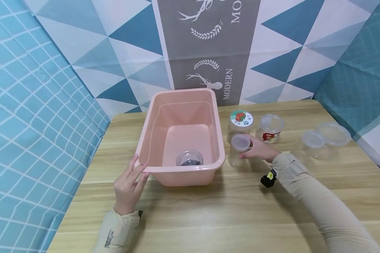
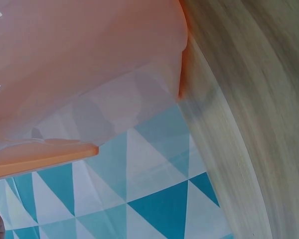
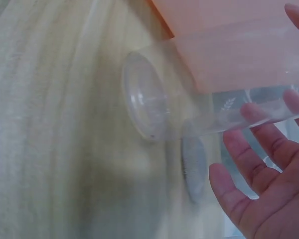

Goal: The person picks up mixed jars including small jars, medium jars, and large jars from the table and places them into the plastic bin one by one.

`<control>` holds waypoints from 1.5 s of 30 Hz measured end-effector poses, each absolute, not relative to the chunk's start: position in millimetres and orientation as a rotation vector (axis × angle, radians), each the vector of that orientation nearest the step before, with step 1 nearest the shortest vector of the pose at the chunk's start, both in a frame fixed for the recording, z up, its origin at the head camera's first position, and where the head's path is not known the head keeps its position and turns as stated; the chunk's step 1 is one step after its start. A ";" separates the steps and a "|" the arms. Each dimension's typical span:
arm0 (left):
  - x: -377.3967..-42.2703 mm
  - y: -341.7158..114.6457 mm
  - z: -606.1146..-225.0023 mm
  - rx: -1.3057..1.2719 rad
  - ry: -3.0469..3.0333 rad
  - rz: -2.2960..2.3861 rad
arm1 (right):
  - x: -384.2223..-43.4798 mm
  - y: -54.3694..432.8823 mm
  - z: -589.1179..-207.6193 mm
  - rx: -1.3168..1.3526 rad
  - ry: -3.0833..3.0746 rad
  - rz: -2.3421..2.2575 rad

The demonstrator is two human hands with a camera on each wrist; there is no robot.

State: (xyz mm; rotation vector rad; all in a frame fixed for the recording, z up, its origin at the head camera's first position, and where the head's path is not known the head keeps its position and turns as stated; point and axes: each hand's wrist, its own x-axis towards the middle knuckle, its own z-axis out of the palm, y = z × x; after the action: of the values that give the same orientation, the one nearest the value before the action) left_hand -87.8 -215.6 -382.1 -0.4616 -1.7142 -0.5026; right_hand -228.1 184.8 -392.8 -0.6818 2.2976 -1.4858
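Observation:
At the near left corner of a pink plastic basin (image 1: 180, 169), my left hand (image 1: 128, 186) holds the rim, its fingertips over the edge. A small round clear container (image 1: 190, 154) with something dark showing through it lies inside, near the front wall. Just right of the basin, my right hand (image 1: 260, 149) grips a tall clear plastic jar (image 1: 237, 158) with a pale lid. In the right wrist view the fingers (image 3: 249, 154) lie along one side of this clear jar (image 3: 184, 94), with the thumb across from them. Part of the left hand is outside its wrist view.
Behind the gripped jar stands a clear jar with a tomato-printed lid (image 1: 240, 118). A clear tub with a red label (image 1: 270, 130) is beside it. Two more lidded clear containers (image 1: 313, 140) (image 1: 334, 133) stand farther right on the wooden table (image 1: 193, 218). Patterned cloth surrounds the table.

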 end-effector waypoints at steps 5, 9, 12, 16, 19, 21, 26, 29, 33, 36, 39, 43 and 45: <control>-87.6 -216.4 -381.2 -0.461 -1.710 -0.502 | -227.0 183.6 -400.5 -0.636 2.252 -1.510; -88.0 -216.4 -380.8 -0.459 -1.709 -0.506 | -227.2 182.8 -408.0 -0.616 2.229 -1.521; -88.3 -216.5 -381.3 -0.461 -1.710 -0.507 | -227.1 181.7 -412.3 -0.603 2.231 -1.519; -88.4 -216.8 -382.2 -0.460 -1.712 -0.505 | -226.4 179.8 -415.5 -0.594 2.242 -1.511; -88.3 -217.0 -382.2 -0.460 -1.712 -0.504 | -225.4 178.5 -416.9 -0.583 2.232 -1.521; -88.3 -217.1 -382.1 -0.462 -1.713 -0.506 | -224.8 177.9 -418.0 -0.574 2.219 -1.533; -88.9 -217.1 -382.4 -0.469 -1.709 -0.507 | -224.4 177.1 -419.9 -0.569 2.177 -1.584; -88.6 -217.2 -382.7 -0.469 -1.709 -0.507 | -224.4 176.2 -420.6 -0.579 2.162 -1.608; -88.0 -217.2 -382.8 -0.469 -1.715 -0.509 | -224.0 175.8 -420.1 -0.577 2.158 -1.610; -87.6 -217.2 -382.8 -0.468 -1.721 -0.511 | -224.0 176.3 -417.9 -0.565 2.161 -1.605; -87.4 -217.3 -382.9 -0.465 -1.724 -0.513 | -224.1 176.4 -415.5 -0.560 2.167 -1.599; -87.2 -217.5 -383.1 -0.464 -1.723 -0.510 | -224.1 176.0 -413.4 -0.583 2.163 -1.600; -87.2 -217.7 -383.1 -0.465 -1.722 -0.508 | -223.9 175.4 -412.3 -0.599 2.161 -1.596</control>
State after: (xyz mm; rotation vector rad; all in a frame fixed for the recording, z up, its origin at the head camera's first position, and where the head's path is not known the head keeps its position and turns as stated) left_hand -87.2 -217.7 -383.1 -0.4647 -1.7216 -0.5075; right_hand -223.9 175.4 -412.3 -0.5990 2.1607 -1.5960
